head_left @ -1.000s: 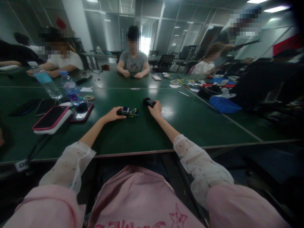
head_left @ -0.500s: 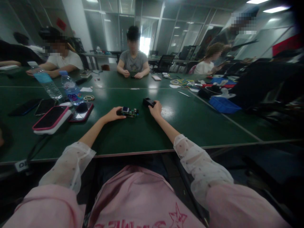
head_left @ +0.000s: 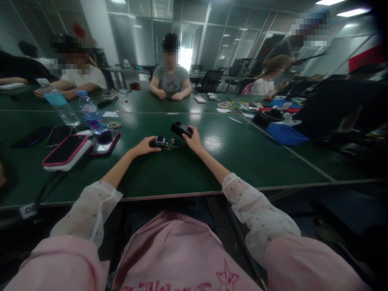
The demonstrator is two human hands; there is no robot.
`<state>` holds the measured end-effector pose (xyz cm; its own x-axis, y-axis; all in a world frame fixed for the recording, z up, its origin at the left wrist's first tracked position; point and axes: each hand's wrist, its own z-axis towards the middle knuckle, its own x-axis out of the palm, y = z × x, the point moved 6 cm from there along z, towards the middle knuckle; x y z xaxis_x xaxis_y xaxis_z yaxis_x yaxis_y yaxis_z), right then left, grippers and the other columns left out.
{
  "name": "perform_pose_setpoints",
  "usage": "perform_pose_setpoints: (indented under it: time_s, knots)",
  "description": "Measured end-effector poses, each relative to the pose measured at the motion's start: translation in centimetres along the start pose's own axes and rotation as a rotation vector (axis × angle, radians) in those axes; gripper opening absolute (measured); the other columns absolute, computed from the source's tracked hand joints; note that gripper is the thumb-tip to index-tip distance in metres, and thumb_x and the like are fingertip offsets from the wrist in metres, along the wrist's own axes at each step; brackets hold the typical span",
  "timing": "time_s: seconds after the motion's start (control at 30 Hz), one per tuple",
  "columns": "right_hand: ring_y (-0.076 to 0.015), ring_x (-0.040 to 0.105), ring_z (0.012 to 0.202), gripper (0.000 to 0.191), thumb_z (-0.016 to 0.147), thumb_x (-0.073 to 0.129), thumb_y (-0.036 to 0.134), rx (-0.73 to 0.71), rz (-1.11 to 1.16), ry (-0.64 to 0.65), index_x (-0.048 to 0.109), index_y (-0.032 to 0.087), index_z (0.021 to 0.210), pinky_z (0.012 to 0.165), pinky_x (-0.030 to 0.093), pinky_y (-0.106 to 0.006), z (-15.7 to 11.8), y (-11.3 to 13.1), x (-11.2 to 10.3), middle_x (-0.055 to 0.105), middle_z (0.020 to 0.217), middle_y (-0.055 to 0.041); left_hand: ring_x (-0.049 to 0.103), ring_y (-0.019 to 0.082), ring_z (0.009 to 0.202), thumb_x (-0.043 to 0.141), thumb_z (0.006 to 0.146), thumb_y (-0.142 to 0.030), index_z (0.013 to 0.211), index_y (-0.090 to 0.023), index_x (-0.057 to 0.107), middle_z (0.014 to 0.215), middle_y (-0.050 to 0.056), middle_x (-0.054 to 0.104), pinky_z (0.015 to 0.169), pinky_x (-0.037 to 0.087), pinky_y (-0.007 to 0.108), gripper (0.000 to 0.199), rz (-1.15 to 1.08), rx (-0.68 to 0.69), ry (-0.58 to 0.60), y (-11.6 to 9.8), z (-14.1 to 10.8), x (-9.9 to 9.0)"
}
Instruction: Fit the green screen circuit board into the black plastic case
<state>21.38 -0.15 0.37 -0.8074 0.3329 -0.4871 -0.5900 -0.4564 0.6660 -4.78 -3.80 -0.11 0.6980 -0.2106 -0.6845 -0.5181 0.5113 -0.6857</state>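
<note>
My left hand (head_left: pixel 144 146) grips the left end of a green circuit board (head_left: pixel 168 144) with a small screen on top, low over the table. In my right hand (head_left: pixel 193 140) is a black plastic case (head_left: pixel 181 128), held by its right end between thumb and fingers. The case sits just beyond and right of the board and is tilted; a small gap seems to lie between them. The fingers under both things are partly hidden.
On the green table (head_left: pixel 242 161), a pink-rimmed phone (head_left: pixel 66 151), a second phone (head_left: pixel 104 143), a tape roll (head_left: pixel 114 125) and two water bottles (head_left: pixel 91 115) stand left. Rightward lie a pen (head_left: pixel 235 120), cables and a blue tray (head_left: pixel 286 134). A person (head_left: pixel 170 76) sits opposite.
My right hand has brought the black case leftward and slightly up, closer to the circuit board, and its tilt has changed. My left hand and the board have stayed put.
</note>
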Motion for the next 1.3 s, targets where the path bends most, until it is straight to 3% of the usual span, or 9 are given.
perform_pose_setpoints:
  time_s: [0.33, 0.67, 1.3]
  knots:
    - [-0.0286, 0.056, 0.118, 0.049, 0.081, 0.065, 0.030, -0.134, 0.104, 0.177, 0.051, 0.020, 0.126, 0.104, 0.043, -0.049, -1.1, 2.6, 1.2, 0.060, 0.125, -0.0123, 0.060, 0.028, 0.111, 0.076, 0.074, -0.043, 0.118, -0.016, 0.059, 0.119, 0.011, 0.064, 0.100, 0.044, 0.046, 0.055, 0.019, 0.007, -0.015, 0.2, 0.1, 0.0]
    - [-0.0282, 0.057, 0.117, 0.050, 0.081, 0.065, 0.034, -0.171, 0.155, 0.196, 0.051, 0.019, 0.126, 0.103, 0.044, -0.049, -1.1, 3.0, 1.0, 0.061, 0.125, -0.0126, 0.060, 0.028, 0.112, 0.075, 0.074, -0.041, 0.119, -0.016, 0.059, 0.120, 0.010, 0.064, 0.101, 0.044, 0.046, 0.054, 0.006, -0.003, -0.007, -0.4, 0.0, -0.1]
    - [-0.0272, 0.058, 0.117, 0.049, 0.083, 0.064, 0.043, -0.111, 0.211, 0.152, 0.052, 0.022, 0.126, 0.103, 0.046, -0.047, -0.6, 3.3, -0.1, 0.060, 0.128, -0.0118, 0.060, 0.028, 0.112, 0.076, 0.074, -0.042, 0.119, -0.016, 0.059, 0.120, 0.010, 0.064, 0.100, 0.043, 0.046, 0.054, 0.022, -0.002, -0.017, 0.2, 0.1, 0.0]
